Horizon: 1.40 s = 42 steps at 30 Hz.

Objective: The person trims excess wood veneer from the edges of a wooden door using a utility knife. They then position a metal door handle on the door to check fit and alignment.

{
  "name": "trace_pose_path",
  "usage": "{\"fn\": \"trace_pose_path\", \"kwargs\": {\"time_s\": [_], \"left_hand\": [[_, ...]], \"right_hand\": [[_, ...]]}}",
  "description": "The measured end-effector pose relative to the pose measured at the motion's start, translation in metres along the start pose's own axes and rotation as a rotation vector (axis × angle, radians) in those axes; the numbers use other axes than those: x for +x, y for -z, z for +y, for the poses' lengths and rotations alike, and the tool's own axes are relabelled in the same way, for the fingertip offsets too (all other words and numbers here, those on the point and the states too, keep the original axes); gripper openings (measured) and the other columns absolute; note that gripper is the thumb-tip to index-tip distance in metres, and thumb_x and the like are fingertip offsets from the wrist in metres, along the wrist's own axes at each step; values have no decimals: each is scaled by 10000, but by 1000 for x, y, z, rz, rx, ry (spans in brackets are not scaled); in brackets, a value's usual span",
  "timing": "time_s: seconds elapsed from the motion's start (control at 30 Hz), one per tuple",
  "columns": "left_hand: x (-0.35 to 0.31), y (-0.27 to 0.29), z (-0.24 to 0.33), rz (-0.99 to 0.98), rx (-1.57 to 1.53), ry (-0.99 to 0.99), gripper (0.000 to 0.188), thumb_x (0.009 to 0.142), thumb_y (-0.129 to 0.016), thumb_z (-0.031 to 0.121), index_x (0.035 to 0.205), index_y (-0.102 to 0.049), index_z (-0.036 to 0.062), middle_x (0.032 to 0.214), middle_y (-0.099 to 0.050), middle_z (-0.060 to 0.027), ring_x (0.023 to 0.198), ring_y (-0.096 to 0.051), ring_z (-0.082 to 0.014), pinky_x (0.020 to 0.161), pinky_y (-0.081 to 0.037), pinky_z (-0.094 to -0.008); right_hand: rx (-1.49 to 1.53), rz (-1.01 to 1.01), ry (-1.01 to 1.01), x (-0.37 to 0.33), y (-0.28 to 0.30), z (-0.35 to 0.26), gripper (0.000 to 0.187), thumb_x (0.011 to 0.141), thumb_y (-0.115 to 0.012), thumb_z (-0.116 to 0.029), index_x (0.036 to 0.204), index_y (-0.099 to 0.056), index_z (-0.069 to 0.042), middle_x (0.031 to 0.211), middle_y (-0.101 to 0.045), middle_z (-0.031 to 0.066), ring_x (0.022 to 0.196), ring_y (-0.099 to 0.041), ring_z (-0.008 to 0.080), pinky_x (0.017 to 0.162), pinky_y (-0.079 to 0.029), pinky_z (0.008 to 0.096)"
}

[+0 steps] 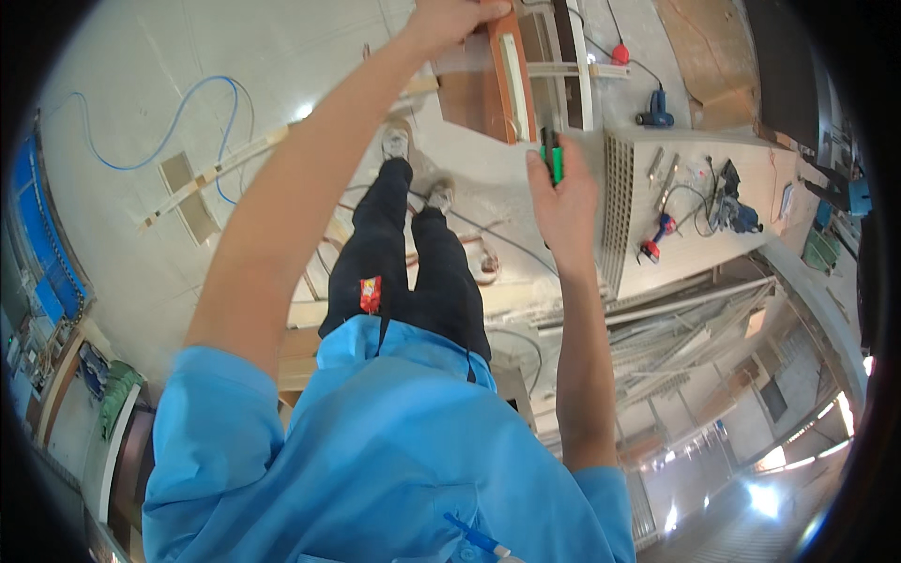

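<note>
At the top of the head view, my left hand point(450, 21) is closed over the far part of a reddish-brown wooden panel point(469, 89). The panel's orange-brown edge faces right and carries a pale strip point(511, 84). My right hand point(568, 192) is wrapped around a green-and-black utility knife point(556, 161), just below the panel's near right corner. The knife's dark end points away from me toward that corner; whether a blade is out cannot be made out. Fingers of the left hand are partly cut off by the frame's upper edge.
Right of the panel, a blue power tool point(657, 111) lies by a red round object point(620, 53). A pale workbench point(704, 216) holds a red-and-blue drill point(660, 235) and cables. Cords run near my shoes point(399, 141); a blue hose point(178, 127) curls on the left floor.
</note>
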<state>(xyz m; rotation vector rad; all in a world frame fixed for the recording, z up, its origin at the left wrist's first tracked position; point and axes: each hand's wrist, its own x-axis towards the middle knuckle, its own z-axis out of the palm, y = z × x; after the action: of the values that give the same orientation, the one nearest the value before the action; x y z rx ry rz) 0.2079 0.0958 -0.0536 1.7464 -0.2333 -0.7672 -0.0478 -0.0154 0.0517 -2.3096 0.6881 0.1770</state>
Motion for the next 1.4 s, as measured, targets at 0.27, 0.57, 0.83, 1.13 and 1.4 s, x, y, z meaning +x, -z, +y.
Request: {"fn": "trace_pose_path", "kwargs": {"time_s": [0.27,0.57,0.83,1.13,1.4], "left_hand": [[-10,-1,-4,1,-115,180,970,819,-825,594,1447,-471,-55,1228,-678,-163,1050,-700,-257,920,-545,-400],[-30,10,6,-123,-210,303,722,980,-691,489,1481,-472,16,1351,-629,-121,1120,-689,-232,1020,-497,-370],[-93,-8,-9,-162,-322,342,436,1058,-608,337,1369,-565,34,1284,-664,-93,1070,-696,-201,984,-519,-357],[-99,-35,-14,33,-198,263,386,980,-730,215,1261,-591,-10,1146,-682,-97,994,-689,-177,880,-546,-321],[-110,-70,-3,177,218,17,475,982,-727,181,1366,-533,-20,1215,-635,-120,1102,-629,-183,946,-533,-362]], "right_hand": [[92,172,-30,23,-50,8,226,935,-705,-192,1047,-637,-8,729,-678,213,700,-695,405,663,-524,474],[405,199,-406,-43,-25,95,367,952,-688,-179,1246,-604,25,796,-644,100,638,-607,185,618,-500,344],[613,201,-747,-85,-20,120,287,1036,-585,-208,1224,-536,3,757,-588,47,583,-549,107,488,-446,287],[816,95,-471,-12,-14,99,354,1040,-560,-184,1347,-529,-11,818,-632,68,599,-579,108,529,-480,282],[816,-7,-590,42,27,171,450,929,-658,-156,1331,-523,-4,790,-675,125,641,-686,203,560,-581,381]]}}
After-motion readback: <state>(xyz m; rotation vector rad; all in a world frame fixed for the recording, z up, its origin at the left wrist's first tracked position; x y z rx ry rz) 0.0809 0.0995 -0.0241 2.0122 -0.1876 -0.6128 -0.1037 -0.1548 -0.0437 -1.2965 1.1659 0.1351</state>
